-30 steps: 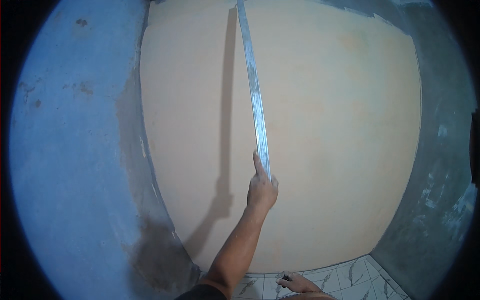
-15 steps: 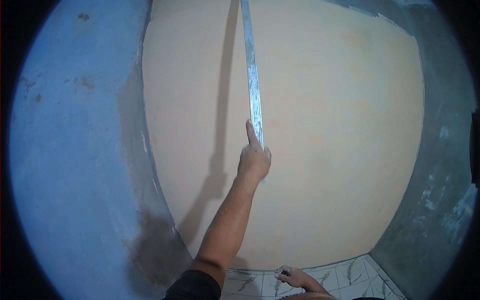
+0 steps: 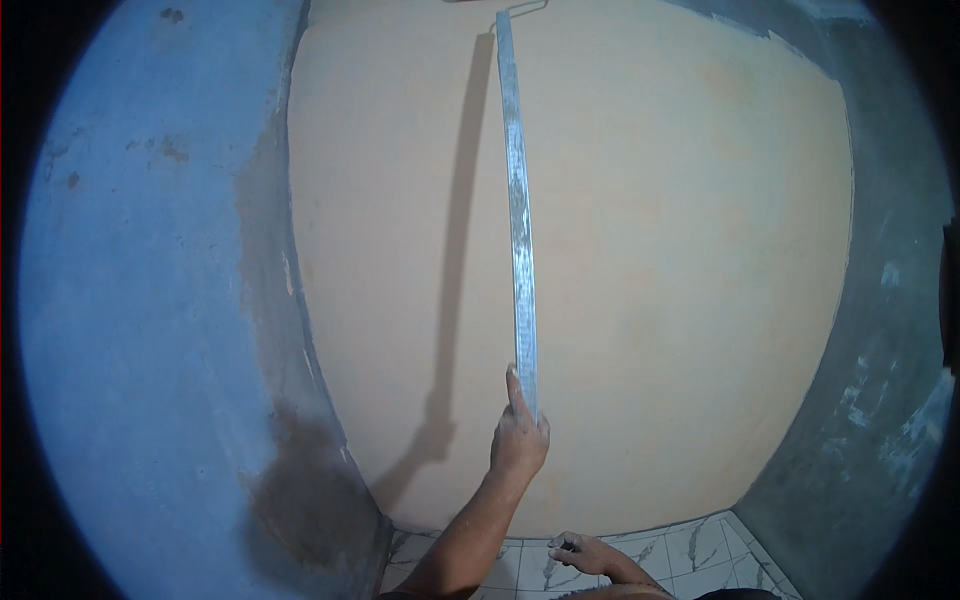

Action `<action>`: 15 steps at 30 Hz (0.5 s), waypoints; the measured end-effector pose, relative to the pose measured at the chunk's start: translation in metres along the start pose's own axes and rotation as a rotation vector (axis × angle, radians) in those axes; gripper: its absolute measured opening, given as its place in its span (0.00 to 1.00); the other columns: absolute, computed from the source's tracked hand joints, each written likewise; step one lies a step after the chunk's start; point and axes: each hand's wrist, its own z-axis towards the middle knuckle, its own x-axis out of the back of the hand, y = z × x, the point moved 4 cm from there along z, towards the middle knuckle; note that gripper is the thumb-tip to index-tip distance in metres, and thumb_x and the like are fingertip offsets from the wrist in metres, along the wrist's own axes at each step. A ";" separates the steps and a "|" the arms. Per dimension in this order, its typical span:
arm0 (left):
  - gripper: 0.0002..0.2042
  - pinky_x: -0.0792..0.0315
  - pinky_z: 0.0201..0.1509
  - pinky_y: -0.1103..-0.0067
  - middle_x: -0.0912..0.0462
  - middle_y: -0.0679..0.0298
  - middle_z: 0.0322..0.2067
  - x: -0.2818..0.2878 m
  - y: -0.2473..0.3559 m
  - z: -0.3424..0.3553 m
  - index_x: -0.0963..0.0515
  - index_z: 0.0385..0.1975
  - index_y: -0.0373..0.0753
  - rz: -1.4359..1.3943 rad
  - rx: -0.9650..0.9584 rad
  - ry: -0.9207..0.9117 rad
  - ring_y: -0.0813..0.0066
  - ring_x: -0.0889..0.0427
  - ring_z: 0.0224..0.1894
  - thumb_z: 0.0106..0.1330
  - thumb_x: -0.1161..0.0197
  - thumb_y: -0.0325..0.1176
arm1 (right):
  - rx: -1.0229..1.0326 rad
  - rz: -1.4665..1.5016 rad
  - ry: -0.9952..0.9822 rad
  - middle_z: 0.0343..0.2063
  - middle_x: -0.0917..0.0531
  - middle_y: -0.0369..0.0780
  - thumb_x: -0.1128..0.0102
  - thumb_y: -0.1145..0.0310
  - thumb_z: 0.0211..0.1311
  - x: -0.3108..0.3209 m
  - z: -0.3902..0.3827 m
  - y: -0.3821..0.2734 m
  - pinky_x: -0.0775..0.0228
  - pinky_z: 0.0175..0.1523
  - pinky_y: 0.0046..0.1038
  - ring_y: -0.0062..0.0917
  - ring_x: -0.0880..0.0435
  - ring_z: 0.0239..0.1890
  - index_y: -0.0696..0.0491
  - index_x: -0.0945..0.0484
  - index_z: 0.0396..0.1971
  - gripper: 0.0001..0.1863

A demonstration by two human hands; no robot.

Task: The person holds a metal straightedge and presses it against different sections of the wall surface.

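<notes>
My left hand [image 3: 520,440] grips the lower end of a long, flat, silvery metal pole [image 3: 520,210], with one finger stretched along its side. The pole rises almost upright in front of the wall. At its top shows a bent wire roller frame [image 3: 530,10]; a sliver of a reddish part beside it is cut off by the upper edge, so this appears to be a paint roller. Low down, my right hand [image 3: 580,552] hovers over the floor tiles with its fingers curled in. A dark spot sits between thumb and fingers; I cannot tell whether it is a small thing or shadow.
A cream-coloured wall [image 3: 680,300] stands ahead, with an uneven grey border at its top right. Blue wall [image 3: 150,300] with worn, stained patches adjoins at the left, and a grey, smeared wall [image 3: 890,330] at the right. White veined floor tiles [image 3: 695,548] lie below.
My left hand has come down with the pole, bringing the pole's top and the wire frame into view. Its shadow moved down too. My right hand has stayed in place.
</notes>
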 end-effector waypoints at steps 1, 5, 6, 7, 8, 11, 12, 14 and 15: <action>0.46 0.21 0.43 0.52 0.21 0.31 0.40 -0.004 -0.005 -0.009 0.72 0.74 0.34 0.000 0.005 -0.005 0.35 0.17 0.39 0.67 0.42 0.30 | -0.001 0.000 0.001 0.44 0.14 0.50 0.40 0.46 0.68 0.001 0.001 -0.002 0.25 0.55 0.35 0.38 0.15 0.48 0.58 0.24 0.53 0.29; 0.46 0.21 0.43 0.53 0.21 0.31 0.39 0.009 0.005 0.007 0.72 0.74 0.35 -0.002 -0.023 0.028 0.34 0.17 0.39 0.68 0.42 0.30 | 0.009 -0.005 -0.012 0.39 0.15 0.47 0.40 0.46 0.68 -0.002 0.001 -0.005 0.24 0.49 0.33 0.32 0.16 0.43 0.58 0.24 0.55 0.30; 0.46 0.21 0.43 0.53 0.21 0.31 0.39 0.015 0.014 0.020 0.72 0.74 0.35 -0.008 -0.026 0.023 0.34 0.17 0.39 0.68 0.42 0.30 | 0.003 -0.028 -0.006 0.36 0.16 0.43 0.40 0.46 0.69 0.000 0.001 -0.004 0.24 0.43 0.31 0.27 0.18 0.38 0.57 0.25 0.56 0.30; 0.46 0.21 0.46 0.53 0.21 0.30 0.40 0.023 0.025 0.036 0.72 0.74 0.36 -0.004 -0.015 0.003 0.34 0.17 0.41 0.68 0.42 0.30 | -0.002 -0.027 0.000 0.36 0.16 0.43 0.40 0.46 0.69 0.002 -0.001 -0.005 0.24 0.43 0.31 0.27 0.18 0.38 0.57 0.25 0.56 0.30; 0.46 0.22 0.49 0.54 0.21 0.28 0.42 0.031 0.036 0.052 0.73 0.74 0.36 0.000 -0.006 -0.020 0.34 0.17 0.42 0.68 0.42 0.30 | -0.017 -0.030 0.006 0.36 0.16 0.43 0.40 0.46 0.69 0.005 -0.005 -0.009 0.24 0.42 0.31 0.27 0.18 0.38 0.57 0.25 0.56 0.30; 0.46 0.21 0.48 0.54 0.20 0.31 0.40 0.064 0.064 0.095 0.74 0.74 0.38 0.034 0.013 -0.035 0.35 0.17 0.41 0.69 0.43 0.31 | -0.030 -0.013 0.003 0.40 0.15 0.47 0.40 0.45 0.68 0.002 -0.017 -0.021 0.24 0.48 0.33 0.34 0.16 0.43 0.57 0.24 0.55 0.30; 0.46 0.21 0.48 0.54 0.19 0.32 0.38 0.076 0.071 0.105 0.74 0.74 0.38 0.037 0.021 -0.030 0.35 0.17 0.41 0.70 0.43 0.31 | -0.035 0.007 0.000 0.44 0.14 0.51 0.41 0.45 0.68 0.002 -0.017 -0.023 0.25 0.55 0.36 0.40 0.15 0.48 0.57 0.23 0.53 0.29; 0.45 0.21 0.47 0.54 0.19 0.33 0.37 0.085 0.076 0.112 0.74 0.74 0.38 0.036 0.028 -0.029 0.35 0.16 0.40 0.70 0.43 0.31 | -0.032 0.004 -0.002 0.43 0.14 0.51 0.41 0.45 0.68 -0.002 -0.017 -0.012 0.25 0.54 0.35 0.38 0.14 0.47 0.58 0.24 0.53 0.30; 0.45 0.21 0.46 0.53 0.19 0.33 0.37 0.086 0.076 0.112 0.74 0.74 0.38 0.032 0.049 -0.040 0.35 0.16 0.39 0.70 0.44 0.31 | -0.031 0.004 -0.005 0.43 0.14 0.51 0.41 0.45 0.68 -0.003 -0.018 -0.011 0.25 0.53 0.35 0.37 0.14 0.46 0.58 0.24 0.54 0.30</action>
